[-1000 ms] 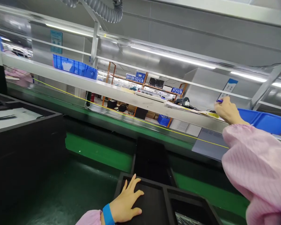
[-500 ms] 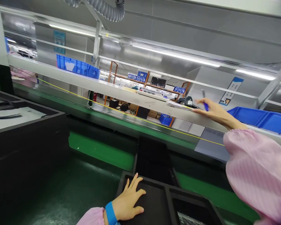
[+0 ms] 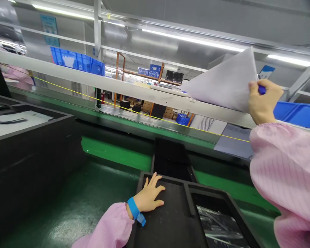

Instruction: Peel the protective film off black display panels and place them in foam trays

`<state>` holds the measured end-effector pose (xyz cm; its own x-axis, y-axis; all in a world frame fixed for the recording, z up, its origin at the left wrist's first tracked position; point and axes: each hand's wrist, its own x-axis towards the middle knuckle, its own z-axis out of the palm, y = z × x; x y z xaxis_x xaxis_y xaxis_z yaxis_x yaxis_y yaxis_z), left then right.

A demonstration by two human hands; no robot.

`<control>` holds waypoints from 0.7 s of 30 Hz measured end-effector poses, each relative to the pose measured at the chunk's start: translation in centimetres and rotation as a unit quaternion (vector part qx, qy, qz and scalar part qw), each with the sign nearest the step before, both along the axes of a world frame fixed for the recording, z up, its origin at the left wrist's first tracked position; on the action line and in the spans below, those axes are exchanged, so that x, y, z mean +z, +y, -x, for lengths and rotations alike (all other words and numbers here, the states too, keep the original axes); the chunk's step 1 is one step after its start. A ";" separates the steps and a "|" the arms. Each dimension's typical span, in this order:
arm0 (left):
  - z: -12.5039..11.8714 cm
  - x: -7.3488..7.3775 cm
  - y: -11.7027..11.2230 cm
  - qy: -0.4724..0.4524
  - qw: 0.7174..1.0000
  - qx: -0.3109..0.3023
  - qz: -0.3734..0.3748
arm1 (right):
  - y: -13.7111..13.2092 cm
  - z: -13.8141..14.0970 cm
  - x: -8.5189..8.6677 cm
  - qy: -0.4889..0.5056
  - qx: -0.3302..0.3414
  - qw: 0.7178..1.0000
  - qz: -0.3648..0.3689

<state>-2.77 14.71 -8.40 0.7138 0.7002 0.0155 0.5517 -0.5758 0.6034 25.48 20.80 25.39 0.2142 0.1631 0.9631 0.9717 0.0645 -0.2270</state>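
Sheet of paper (image 3: 222,84): one white sheet, lifted clear of the grey shelf rail (image 3: 119,90) at about two o'clock in the view, tilted with its far corner high. The right hand (image 3: 263,101) pinches it by its right edge, fingers closed tight on the paper, and a single blue pen (image 3: 261,90) is tucked into the same grasp; only its stub shows.

The left hand (image 3: 150,197) lies at six o'clock, flat and spread, gripping nothing, palm down on the left compartment of a black tray (image 3: 170,224). One blue wristband (image 3: 133,209) circles that wrist. The tray's right compartment holds something shiny in clear wrap (image 3: 219,227), too dim to name. A second black tray (image 3: 170,158) sits just behind it, toward twelve o'clock, on the green belt (image 3: 113,155).

At nine o'clock stands one large black box (image 3: 28,137). Two blue bins are close by: one on the shelf at eleven o'clock (image 3: 77,62), one at three o'clock (image 3: 297,115), just beyond the right hand. One yellow line (image 3: 144,115) runs under the rail. At ten o'clock, well apart, another person's pink sleeve (image 3: 17,74) shows.
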 end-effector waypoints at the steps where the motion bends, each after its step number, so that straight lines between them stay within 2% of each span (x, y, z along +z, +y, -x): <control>1: 0.0 -0.1 0.0 -0.002 1.000 0.000 -0.001 | 0.0 0.1 0.0 -0.001 -0.010 1.000 -0.011; 9: 0.2 -0.6 0.3 -0.017 1.000 -0.001 -0.004 | 0.2 3.1 -0.8 -0.026 -0.048 0.998 0.007; 12: 0.2 -0.5 0.3 -0.024 1.000 -0.001 -0.001 | 0.6 4.6 -1.5 -0.059 -0.028 0.995 0.079; 16: 0.2 -0.3 0.1 -0.031 0.999 0.004 0.004 | 2.1 5.9 -1.6 -0.101 0.014 0.972 0.212; 19: 0.2 -0.2 0.0 -0.032 0.999 0.007 0.009 | 3.0 4.9 -0.5 -0.084 -0.008 0.967 0.239; 21: 0.2 -0.1 -0.1 -0.029 0.999 0.008 0.015 | 3.1 2.7 0.4 -0.059 -0.051 0.970 0.229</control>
<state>-2.99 14.65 -8.47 0.7003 0.7129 0.0365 0.5244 -0.5485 0.6513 22.80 23.88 25.78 0.1447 0.5637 0.8132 0.9887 -0.1146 -0.0965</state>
